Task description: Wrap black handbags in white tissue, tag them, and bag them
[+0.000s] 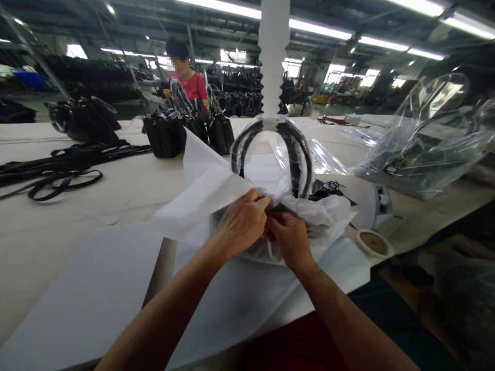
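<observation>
A handbag stands in front of me with its dark handles [305,154] upright and sleeved in clear plastic. White tissue paper [216,185] spreads around the bag and hides most of its body. At the bag's top, below the handles, my left hand [247,219] is closed, its fingertips pressed on the crumpled tissue. Just right of it my right hand [292,237] is closed in a pinch, and what lies between its fingers is hidden. Both hands nearly touch. Beneath the bag lie large white sheets [104,283].
Black handbags [166,136] stand across the table, near a person in a red shirt [195,85]. Black straps [69,175] lie at left. A tape roll [374,243] and a tape dispenser [377,203] sit at right, before a plastic-covered bag [421,154]. A ribbed white column [274,62] rises behind.
</observation>
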### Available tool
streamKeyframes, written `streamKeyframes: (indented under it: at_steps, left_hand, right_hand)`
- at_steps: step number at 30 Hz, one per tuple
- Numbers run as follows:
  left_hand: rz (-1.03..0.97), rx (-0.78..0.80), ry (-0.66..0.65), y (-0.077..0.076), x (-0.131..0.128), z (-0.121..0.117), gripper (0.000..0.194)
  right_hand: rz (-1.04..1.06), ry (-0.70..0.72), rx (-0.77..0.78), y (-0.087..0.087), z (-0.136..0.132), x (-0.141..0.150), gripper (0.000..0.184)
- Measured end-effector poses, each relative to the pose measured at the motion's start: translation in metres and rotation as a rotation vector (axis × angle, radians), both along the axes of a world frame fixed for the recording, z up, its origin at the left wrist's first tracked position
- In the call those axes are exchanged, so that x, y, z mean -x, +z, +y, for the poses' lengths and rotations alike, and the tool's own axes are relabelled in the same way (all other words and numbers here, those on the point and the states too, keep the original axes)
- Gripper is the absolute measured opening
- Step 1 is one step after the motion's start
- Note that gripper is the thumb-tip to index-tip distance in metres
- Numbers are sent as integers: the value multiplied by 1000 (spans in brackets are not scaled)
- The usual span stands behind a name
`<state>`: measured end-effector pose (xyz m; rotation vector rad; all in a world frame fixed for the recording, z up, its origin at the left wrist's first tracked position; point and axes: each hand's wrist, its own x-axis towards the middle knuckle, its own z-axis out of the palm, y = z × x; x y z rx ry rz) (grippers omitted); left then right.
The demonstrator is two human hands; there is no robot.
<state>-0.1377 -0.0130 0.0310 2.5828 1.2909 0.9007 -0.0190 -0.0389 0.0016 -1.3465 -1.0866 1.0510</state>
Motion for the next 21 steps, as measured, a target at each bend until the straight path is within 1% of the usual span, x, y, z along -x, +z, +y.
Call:
streamKeyframes:
  at_steps: [1, 3, 6, 8, 13, 15, 16, 17, 19, 20, 21]
  left_hand:
    - [-12, 28, 3, 3, 0, 2, 23]
    - [-24, 37, 40, 3, 0, 7, 19]
    - [-1, -13, 107, -4, -2, 11, 17]
    - [20, -47, 126, -8, -3, 12, 15]
    - [101, -158, 118, -10, -5, 11, 21]
    - [112, -187, 121, -11, -5, 11, 22]
    - [105, -200, 117, -12, -5, 11, 23]
    - [93, -213, 106, -13, -4, 10, 24]
    - [62, -243, 68, -17, -3, 10, 27]
    - [44, -260, 47, -19, -2, 10, 29]
    - [23, -278, 30, -21, -1, 10, 31]
  right_hand:
    - [-28, 2, 6, 0, 1, 0, 24]
    - [-66, 4, 14, 1, 2, -1, 22]
    - [-91, 1, 29, 6, 2, -1, 17]
    - [-110, 15, 54, 8, 2, -1, 13]
    - [-167, 63, 148, 5, 0, -3, 23]
    - [-274, 102, 171, 2, -7, -4, 26]
    - [-365, 111, 133, 2, -12, -5, 25]
    - [-470, 104, 51, 2, -16, -7, 23]
    - [-671, 29, -200, 2, -24, -9, 17]
    - [-761, -15, -318, 2, -26, -10, 22]
    - [-853, -35, -389, 3, -26, -10, 30]
